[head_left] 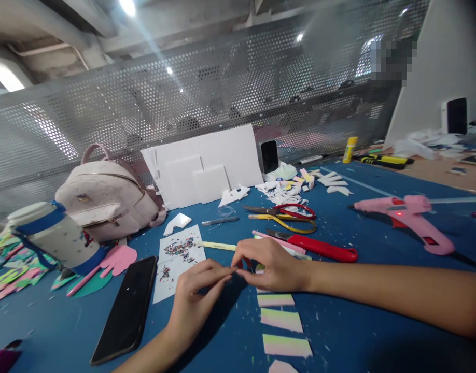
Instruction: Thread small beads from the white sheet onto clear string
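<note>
My left hand [197, 292] and my right hand [267, 264] meet low over the blue table [358, 321], fingertips pinched together on a tiny piece [238, 268] too small to name. A hint of red shows under my right fingers. Just below the hands lie pink-and-green paper strips [281, 318] in a row. A white sheet with coloured specks [178, 259] lies to the left of my left hand.
A black phone [127, 308] lies at the left. Scissors [288, 215], a red cutter [323, 248], a pen [220, 221] and a pink glue gun [413, 215] lie beyond the hands. A backpack [106, 197], a bottle [55, 235] and white foam boards [207, 166] stand behind.
</note>
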A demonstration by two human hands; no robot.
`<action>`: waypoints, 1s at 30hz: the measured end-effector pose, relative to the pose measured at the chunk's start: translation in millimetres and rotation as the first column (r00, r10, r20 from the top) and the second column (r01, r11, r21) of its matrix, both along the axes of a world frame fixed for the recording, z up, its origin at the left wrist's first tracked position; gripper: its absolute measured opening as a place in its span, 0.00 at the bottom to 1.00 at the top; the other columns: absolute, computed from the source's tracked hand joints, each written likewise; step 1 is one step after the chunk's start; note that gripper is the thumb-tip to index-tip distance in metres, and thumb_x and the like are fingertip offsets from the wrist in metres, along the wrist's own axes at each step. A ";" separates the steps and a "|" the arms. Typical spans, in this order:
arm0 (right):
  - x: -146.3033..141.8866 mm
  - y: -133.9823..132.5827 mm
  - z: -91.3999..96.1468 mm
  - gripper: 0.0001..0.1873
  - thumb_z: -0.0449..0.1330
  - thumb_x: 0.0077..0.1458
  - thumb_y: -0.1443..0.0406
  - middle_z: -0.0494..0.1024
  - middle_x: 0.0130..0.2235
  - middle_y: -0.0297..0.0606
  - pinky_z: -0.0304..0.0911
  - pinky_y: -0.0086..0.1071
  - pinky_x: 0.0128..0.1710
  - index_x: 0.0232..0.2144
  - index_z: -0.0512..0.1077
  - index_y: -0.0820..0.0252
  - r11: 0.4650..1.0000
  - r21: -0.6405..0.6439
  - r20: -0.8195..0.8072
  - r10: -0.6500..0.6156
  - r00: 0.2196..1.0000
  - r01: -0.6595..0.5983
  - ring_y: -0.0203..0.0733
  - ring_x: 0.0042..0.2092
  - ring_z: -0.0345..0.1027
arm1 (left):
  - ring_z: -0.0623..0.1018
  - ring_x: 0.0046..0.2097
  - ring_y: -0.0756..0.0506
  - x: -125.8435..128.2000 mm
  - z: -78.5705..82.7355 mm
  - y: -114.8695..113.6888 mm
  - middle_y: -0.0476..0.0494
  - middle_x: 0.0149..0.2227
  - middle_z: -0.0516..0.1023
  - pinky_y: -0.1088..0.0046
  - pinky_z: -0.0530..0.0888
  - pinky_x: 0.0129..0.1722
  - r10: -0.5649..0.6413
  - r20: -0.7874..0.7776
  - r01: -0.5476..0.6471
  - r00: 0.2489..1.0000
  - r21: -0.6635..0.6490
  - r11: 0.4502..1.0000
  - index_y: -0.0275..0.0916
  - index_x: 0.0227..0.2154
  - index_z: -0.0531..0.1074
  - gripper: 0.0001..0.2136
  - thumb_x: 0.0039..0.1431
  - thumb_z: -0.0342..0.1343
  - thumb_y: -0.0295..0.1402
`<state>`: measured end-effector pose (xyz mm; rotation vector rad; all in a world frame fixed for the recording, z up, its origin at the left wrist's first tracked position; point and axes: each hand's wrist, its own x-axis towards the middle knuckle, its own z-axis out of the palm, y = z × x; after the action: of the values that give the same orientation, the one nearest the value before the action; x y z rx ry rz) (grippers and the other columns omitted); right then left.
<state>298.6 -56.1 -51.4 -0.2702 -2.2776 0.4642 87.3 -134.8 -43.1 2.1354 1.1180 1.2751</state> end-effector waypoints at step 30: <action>0.1 5.1 -1.6 0.05 0.59 0.63 0.71 0.78 0.37 0.38 0.64 0.31 0.39 0.39 0.74 0.60 0.996 0.017 0.048 0.088 0.995 -0.089 0.39 0.39 0.71 | 0.84 0.35 0.43 3.7 -0.8 -0.4 0.44 0.33 0.87 0.69 0.77 0.38 -0.055 -0.086 0.050 0.995 -0.061 0.997 0.42 0.34 0.84 0.08 0.65 0.60 0.27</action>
<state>298.7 -50.9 -53.0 -0.1725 -2.3464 0.4860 91.0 -135.3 -43.9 2.1806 1.1125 1.1220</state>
